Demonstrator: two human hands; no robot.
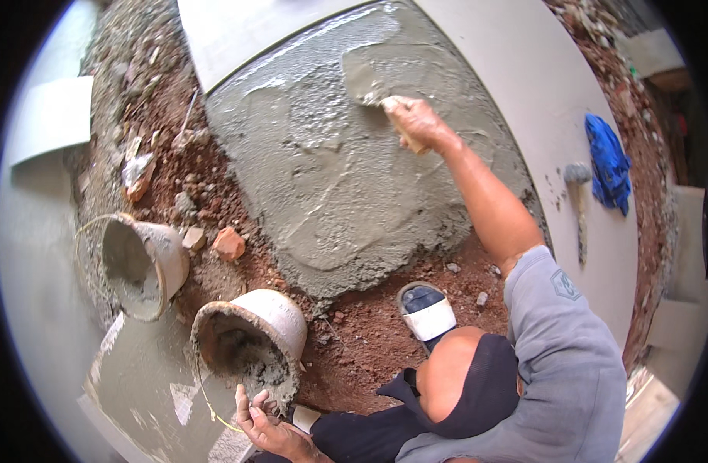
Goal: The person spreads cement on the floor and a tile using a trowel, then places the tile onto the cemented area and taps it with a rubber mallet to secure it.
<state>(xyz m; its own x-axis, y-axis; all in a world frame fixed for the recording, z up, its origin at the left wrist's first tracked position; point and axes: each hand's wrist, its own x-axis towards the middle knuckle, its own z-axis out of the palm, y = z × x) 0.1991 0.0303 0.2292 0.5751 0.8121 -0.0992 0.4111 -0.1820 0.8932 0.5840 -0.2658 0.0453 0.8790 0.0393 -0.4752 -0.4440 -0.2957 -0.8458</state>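
Mortar-crusted, a bucket (281, 315) stands beside the left hand (275, 434), its fingers loosely spread. Farther off, the right hand (418, 126) grips a trowel (367, 92), blade on the wet mortar (323, 181); too steep a tilt could gouge that surface.

From the right hand (417, 125), a broad low way lies over the wet mortar (308, 170) between 6 and 9 o'clock; the person's own forearm (489, 204) blocks 5 o'clock. Between 3 and 4, the mallet (578, 174) and crumpled blue sheet (606, 163) obstruct the pale slab (524, 85). From the left hand (269, 426), the near bucket (279, 312) bars 12 o'clock, its wire handle (207, 399) 10, the far bucket (169, 255) 11. Hands could pass over red soil (331, 345) toward 1, between near bucket and bent knee (456, 374).
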